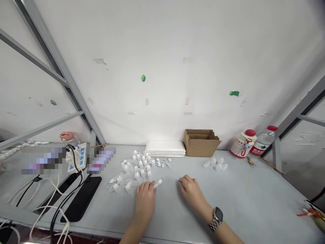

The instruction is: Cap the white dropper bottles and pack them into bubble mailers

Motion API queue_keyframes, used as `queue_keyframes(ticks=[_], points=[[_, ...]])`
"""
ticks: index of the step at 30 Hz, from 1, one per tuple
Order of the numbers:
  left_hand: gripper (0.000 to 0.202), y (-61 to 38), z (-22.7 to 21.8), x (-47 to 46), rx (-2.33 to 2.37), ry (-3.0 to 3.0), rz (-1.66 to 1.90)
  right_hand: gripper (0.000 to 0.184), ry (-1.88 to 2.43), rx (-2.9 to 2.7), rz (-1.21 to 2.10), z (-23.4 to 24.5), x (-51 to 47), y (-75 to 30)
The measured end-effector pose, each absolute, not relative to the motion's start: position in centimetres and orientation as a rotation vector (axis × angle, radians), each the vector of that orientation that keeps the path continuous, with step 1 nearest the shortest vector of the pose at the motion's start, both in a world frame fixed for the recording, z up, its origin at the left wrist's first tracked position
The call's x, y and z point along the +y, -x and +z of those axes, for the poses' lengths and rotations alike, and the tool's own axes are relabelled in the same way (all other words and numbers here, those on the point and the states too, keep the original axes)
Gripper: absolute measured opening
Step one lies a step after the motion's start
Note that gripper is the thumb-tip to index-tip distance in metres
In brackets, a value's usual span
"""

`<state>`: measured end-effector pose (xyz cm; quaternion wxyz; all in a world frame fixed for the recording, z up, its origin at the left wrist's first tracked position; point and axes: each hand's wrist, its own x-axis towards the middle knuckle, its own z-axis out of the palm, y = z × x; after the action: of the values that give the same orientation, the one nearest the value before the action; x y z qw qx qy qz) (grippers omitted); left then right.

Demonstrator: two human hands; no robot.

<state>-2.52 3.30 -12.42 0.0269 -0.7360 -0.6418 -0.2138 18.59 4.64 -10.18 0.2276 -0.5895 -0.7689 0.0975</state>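
Observation:
My left hand [146,198] rests low over the table with its fingers closed on a small clear squeeze bottle [157,183]. The bottle's white capped end sticks out to the right of the fingers. Just left and beyond stands a cluster of small translucent white bottles [141,166] with looped straps; several at the near side lie tilted or on their sides. Curled in at the table surface, my right hand [190,190] wears a watch [217,217] at the wrist. Its fingertips are turned under, and whatever they hold, if anything, is hidden. A gap separates the two hands.
Small white caps [164,163] lie behind the hands, before a white stack of flat sheets [165,149] and an open cardboard box [201,144]. Translucent pieces [215,165], a flask [243,144] and a water bottle [264,140] stand right. Cables and a power strip [80,157] crowd the left.

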Motion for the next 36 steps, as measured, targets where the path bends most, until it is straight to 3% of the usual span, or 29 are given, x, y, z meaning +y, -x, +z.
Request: queue_keyframes(ticks=[5, 8, 13, 16, 36], points=[[0.029, 3.1, -13.3, 2.4, -2.065, 2.323, -0.975, 0.027, 1.453, -1.732, 1.033, -10.3, 4.3, -13.3], [0.029, 3.4, -13.6, 1.9, -2.099, 2.370, -1.142, 0.028, 1.394, -1.593, 1.192, -10.4, 4.5, -10.7], [0.023, 4.1, -13.2, 1.8, -2.273, 2.331, -1.272, 0.015, 1.354, -1.843, 0.767, -10.1, 3.7, -8.6], [0.025, 4.8, -13.3, 2.4, -2.332, 2.188, -1.289, 0.019, 1.390, -2.045, 0.558, -10.1, 3.0, -8.8], [0.046, 4.8, -13.6, 3.0, -2.315, 1.926, -1.445, 0.023, 1.472, -2.216, 0.094, -11.0, 2.1, -14.5]])
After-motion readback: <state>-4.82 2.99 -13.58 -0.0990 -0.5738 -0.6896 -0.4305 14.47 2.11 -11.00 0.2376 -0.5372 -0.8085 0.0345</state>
